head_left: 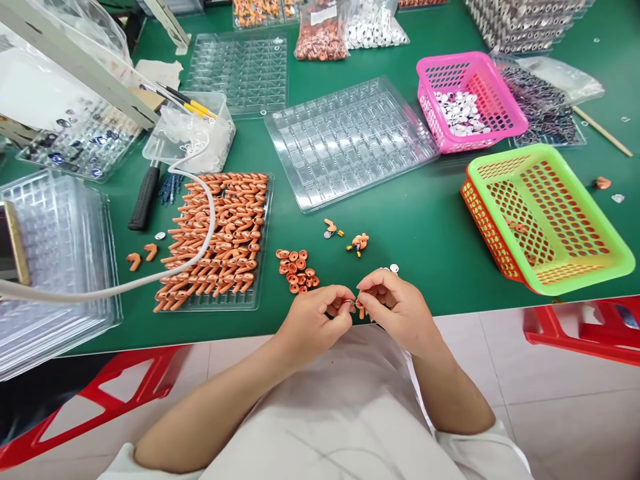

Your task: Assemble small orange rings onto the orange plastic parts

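A tiny orange part [361,307] is pinched between the left hand [313,320] and right hand [395,307], both grips clenched on it, above the bench [425,227] edge. If fumbled, it could be dropped onto the lap.

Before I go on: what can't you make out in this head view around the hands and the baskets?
- The tiny part pinched between left hand and right hand: fingers cover it, so its shape is unclear.
- White pieces in the pink basket: too small to identify.
- Green basket: its mesh wall hides most of the contents.
- Clear tray stack: cut off by the left edge.
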`<state>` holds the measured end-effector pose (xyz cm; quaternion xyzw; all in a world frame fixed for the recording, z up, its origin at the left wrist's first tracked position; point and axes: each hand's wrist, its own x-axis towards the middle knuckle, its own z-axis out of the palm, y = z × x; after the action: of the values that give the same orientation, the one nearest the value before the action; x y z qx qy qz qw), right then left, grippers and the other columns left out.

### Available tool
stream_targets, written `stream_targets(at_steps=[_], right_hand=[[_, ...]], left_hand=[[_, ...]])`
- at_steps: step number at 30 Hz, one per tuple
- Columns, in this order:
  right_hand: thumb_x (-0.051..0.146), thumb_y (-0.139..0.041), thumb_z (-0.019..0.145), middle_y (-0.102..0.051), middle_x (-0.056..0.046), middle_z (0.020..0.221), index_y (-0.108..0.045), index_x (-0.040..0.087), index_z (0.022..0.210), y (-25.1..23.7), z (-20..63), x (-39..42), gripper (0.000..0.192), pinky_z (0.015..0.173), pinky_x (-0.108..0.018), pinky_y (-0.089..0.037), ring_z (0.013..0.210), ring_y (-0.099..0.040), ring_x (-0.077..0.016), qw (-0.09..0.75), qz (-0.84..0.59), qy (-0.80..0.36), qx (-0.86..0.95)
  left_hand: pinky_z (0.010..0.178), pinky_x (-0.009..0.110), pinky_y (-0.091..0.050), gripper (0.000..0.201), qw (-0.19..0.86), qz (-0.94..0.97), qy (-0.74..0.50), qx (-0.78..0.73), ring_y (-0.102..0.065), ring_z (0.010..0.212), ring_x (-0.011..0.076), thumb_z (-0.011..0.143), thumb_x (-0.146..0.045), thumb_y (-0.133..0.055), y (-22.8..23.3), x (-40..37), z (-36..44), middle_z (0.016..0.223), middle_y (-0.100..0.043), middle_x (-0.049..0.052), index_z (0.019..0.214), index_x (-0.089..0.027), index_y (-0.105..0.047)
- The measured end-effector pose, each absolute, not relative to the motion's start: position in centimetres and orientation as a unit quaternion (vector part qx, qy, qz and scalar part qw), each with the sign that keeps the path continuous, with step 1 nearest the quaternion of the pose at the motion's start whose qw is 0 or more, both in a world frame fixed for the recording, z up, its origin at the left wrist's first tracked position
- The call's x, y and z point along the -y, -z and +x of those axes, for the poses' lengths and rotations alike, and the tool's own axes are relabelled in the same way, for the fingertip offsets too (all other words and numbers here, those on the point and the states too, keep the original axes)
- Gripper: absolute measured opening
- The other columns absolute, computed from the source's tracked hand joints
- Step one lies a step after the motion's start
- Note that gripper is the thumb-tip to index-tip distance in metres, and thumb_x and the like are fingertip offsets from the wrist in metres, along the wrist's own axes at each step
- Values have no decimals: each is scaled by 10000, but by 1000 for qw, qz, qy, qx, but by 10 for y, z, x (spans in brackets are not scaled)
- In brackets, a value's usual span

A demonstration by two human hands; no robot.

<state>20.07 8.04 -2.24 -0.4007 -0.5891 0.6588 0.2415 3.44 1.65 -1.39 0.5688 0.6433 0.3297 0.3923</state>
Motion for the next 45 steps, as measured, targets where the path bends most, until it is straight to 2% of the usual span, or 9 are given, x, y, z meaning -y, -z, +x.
stream_targets(at_steps=[7, 11, 15, 22, 28, 32, 38, 45], right_hand=[[162, -573, 895, -619, 18, 806, -583, 217, 911, 22, 199, -77, 59, 627, -254, -527, 671, -651, -134, 254, -390, -644, 607], [166, -544, 919, -622, 3, 864, -589, 221, 956, 21, 201, -76, 80, 652, -260, -525, 709, -651, -137, 265, -386, -615, 634], [176, -595, 893, -619, -21, 937, -603, 235, 1033, 19, 205, -77, 152, 668, -265, -502, 807, -619, -161, 282, -364, -560, 688], [107, -561, 881, -596, -26, 930, -582, 227, 974, 21, 209, -72, 153, 685, -284, -486, 784, -563, -160, 303, -381, -494, 720], [105, -576, 888, -598, -48, 980, -582, 227, 937, 18, 213, -72, 132, 845, -357, -493, 949, -584, -203, 328, -381, -442, 743], [138, -604, 914, -606, -63, 1019, -635, 235, 937, 17, 218, -72, 104, 890, -377, -496, 1001, -590, -214, 320, -376, -421, 761], [130, -604, 922, -630, -68, 1004, -648, 212, 893, 18, 217, -69, 98, 843, -390, -492, 971, -585, -224, 320, -361, -332, 810], [61, -559, 920, -667, -64, 913, -632, 195, 887, 18, 207, -62, 156, 801, -391, -488, 893, -613, -215, 357, -335, -266, 830]], left_hand=[[574, 190, -468, 173, 327, 606, -331, -645, -621, 573, 109, 788, -107, -527, 10, -16, 35, 657, -697, -18, 794, -176, -685], [561, 185, -505, 160, 392, 546, -356, -649, -656, 594, 121, 799, -127, -552, 7, -20, 34, 690, -725, -1, 781, -172, -704], [605, 203, -572, 147, 484, 475, -398, -618, -706, 664, 144, 852, -215, -602, 5, -23, 34, 787, -759, 34, 881, -165, -737], [729, 225, -621, 194, 566, 438, -411, -564, -728, 752, 150, 897, -228, -601, 6, -21, 34, 804, -761, 38, 1004, -183, -757], [726, 220, -626, 178, 595, 389, -426, -559, -733, 765, 152, 866, -227, -653, 7, -24, 38, 859, -773, 49, 996, -179, -765], [691, 204, -622, 154, 599, 382, -427, -559, -724, 716, 143, 853, -233, -671, 6, -24, 38, 800, -773, 48, 942, -166, -777], [656, 194, -620, 137, 583, 373, -434, -576, -719, 665, 139, 830, -200, -674, 2, -21, 40, 736, -765, 35, 899, -156, -784], [687, 209, -631, 151, 520, 413, -447, -599, -739, 705, 153, 857, -204, -641, 4, -9, 46, 824, -763, 34, 914, -168, -776]])
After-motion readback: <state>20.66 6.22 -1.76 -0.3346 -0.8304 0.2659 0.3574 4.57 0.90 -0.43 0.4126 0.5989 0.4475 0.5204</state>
